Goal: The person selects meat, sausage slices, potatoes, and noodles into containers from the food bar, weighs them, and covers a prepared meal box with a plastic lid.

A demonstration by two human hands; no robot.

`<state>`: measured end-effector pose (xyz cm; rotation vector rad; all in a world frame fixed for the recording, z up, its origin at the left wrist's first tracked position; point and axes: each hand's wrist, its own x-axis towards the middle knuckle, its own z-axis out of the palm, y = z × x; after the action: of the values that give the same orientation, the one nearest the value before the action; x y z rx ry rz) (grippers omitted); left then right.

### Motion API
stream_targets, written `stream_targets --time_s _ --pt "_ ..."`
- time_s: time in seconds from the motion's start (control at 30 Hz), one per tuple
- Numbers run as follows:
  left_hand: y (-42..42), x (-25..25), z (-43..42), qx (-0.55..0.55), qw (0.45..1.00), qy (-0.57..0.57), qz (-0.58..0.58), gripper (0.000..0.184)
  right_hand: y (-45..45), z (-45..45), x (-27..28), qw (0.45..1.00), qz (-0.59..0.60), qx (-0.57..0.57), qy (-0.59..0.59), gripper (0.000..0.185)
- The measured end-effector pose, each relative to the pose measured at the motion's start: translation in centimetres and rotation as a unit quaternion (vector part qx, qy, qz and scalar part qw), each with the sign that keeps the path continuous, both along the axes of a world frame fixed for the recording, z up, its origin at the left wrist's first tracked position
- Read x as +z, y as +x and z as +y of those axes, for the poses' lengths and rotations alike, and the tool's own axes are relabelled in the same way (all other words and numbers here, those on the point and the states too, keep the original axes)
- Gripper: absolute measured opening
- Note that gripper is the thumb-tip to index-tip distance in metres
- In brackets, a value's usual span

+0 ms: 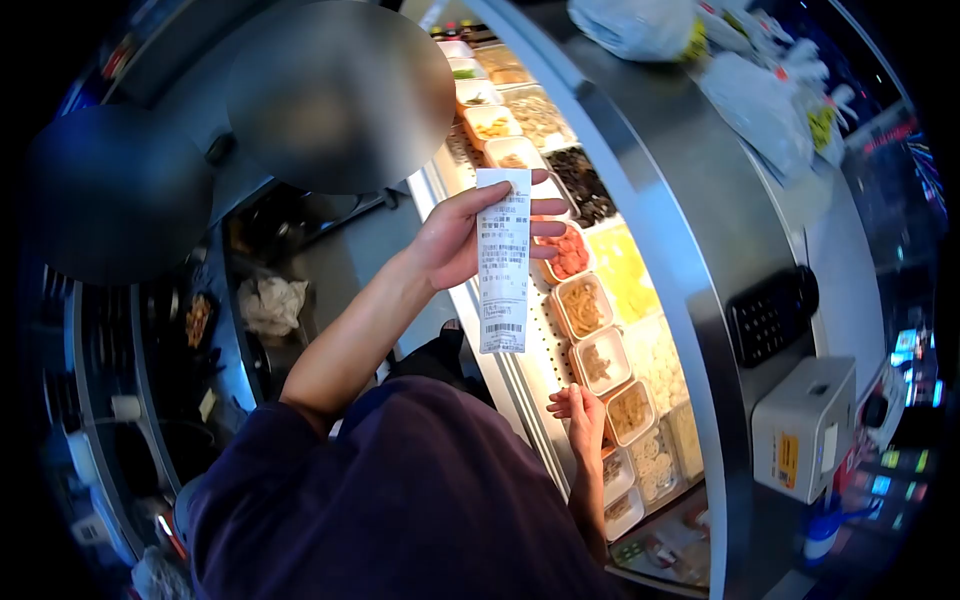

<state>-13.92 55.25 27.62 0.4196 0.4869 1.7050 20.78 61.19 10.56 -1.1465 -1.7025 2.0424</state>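
Note:
A long printed receipt (503, 285) lies across the palm of my left hand (456, 236). My thumb pins it near the top, while the fingers stretch out behind it. Small text lines and a barcode at the lower end show on the paper. My right hand (582, 415) hovers low over the counter's edge with fingers loosely bent and slightly apart; nothing shows in them. Beside it are a white tub of brown food (630, 412) and a tub with pale pieces (600, 362). Behind the receipt, a tub of red pieces (568, 250) is partly covered.
A lit food case holds rows of tubs and a tray of dark food (580, 187). Along its right runs a metal ledge (650, 150) with plastic bags (755, 110), a black keypad device (772, 315) and a white box-shaped machine (803, 430). Shelving (110, 350) stands left.

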Motion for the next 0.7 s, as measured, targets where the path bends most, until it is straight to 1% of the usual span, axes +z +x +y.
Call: stream_targets --time_s 0.07,0.17,0.2,0.23,0.3,0.33,0.37,0.4,0.47,0.5,0.57,0.6,0.63,0.67,0.7 --pt "-1.4 -0.1 -2.6 0.036 0.999 0.000 -0.005 0.053 -2.6 0.0 0.4 0.998 -0.015 0.061 0.029 0.039" --pt "-4.4 -0.2 -7.2 0.084 0.996 0.007 -0.004 0.054 -7.9 -1.0 2.5 0.989 -0.007 0.138 0.060 0.039" --pt "-5.5 -0.4 -8.9 0.098 0.995 0.015 -0.011 0.054 -9.8 -1.4 2.6 0.985 0.003 0.165 0.038 0.039" --pt "-6.5 -0.4 -10.5 0.113 0.993 0.024 -0.017 0.055 -11.7 -2.2 3.0 0.985 0.044 0.168 -0.007 0.032" --pt "-8.8 -0.5 -14.1 0.142 0.989 0.036 -0.030 0.055 -16.5 -4.0 4.6 0.963 0.101 0.247 -0.026 0.031" --pt "-10.1 -0.8 -15.8 0.159 0.986 0.034 -0.032 0.055 -19.0 -5.2 5.9 0.953 0.109 0.281 -0.031 0.031" --pt "-11.4 -1.4 -17.8 0.175 0.983 0.031 -0.036 0.055 -21.8 -6.9 7.1 0.943 0.122 0.309 -0.032 0.035" --pt "-12.7 -2.0 -19.7 0.186 0.981 0.037 -0.048 0.055 -24.2 -8.6 7.3 0.935 0.115 0.333 -0.038 0.037" --pt "-15.2 -2.4 -24.1 0.217 0.974 0.012 -0.059 0.055 -29.8 -12.4 8.4 0.914 0.089 0.394 -0.039 0.043" --pt "-16.4 -2.9 -26.4 0.232 0.971 0.001 -0.059 0.055 -32.4 -14.5 8.7 0.904 0.096 0.415 -0.042 0.036" --pt "-18.3 -3.9 -30.5 0.278 0.958 0.004 -0.071 0.055 -37.1 -18.4 8.6 0.875 0.075 0.478 0.011 0.027" --pt "-19.0 -4.7 -32.2 0.296 0.953 0.001 -0.065 0.055 -38.5 -19.8 8.8 0.858 0.066 0.510 0.006 0.027" --pt "-19.9 -5.2 -34.8 0.324 0.945 -0.008 -0.052 0.055 -40.4 -21.9 8.9 0.864 0.064 0.500 -0.002 0.025" --pt "-20.0 -5.9 -36.7 0.343 0.937 0.003 -0.073 0.055 -42.0 -24.2 9.0 0.868 0.065 0.491 -0.017 0.022" --pt "-20.0 -6.8 -38.7 0.367 0.928 -0.006 -0.068 0.055 -43.5 -25.9 9.1 0.864 0.068 0.497 -0.047 0.023"
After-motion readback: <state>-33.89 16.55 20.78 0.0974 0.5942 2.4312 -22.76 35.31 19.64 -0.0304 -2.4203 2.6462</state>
